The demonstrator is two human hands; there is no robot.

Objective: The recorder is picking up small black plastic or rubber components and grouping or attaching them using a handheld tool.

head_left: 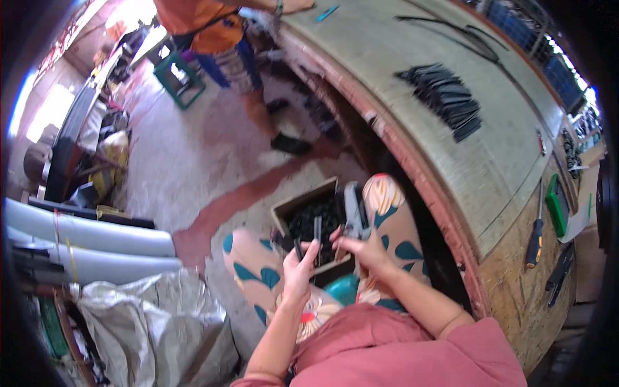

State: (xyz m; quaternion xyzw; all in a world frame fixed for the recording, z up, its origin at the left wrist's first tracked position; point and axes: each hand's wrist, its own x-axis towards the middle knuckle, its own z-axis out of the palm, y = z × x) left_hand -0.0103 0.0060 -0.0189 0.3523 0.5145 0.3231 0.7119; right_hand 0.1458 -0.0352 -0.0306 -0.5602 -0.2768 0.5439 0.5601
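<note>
Above my lap, my left hand [301,271] is closed around a short dark strip [318,227] that sticks up past the thumb. My right hand [369,250] grips a grey and black hand tool [354,209], shaped like a stapler; its exact kind is hard to make out. Tool and strip are close together but apart. Beneath both hands stands a box [298,198] with pale walls, holding many small black pieces [313,218]. My hands hide part of the box.
At right, a long workbench [400,71] carries a pile of black strips [445,100], a screwdriver [534,242] and a green tray-like object [556,205]. Left lie grey rolls [97,255] and a silvery sheet [155,322]. A person in orange [206,26] stands ahead near a green stool [178,80].
</note>
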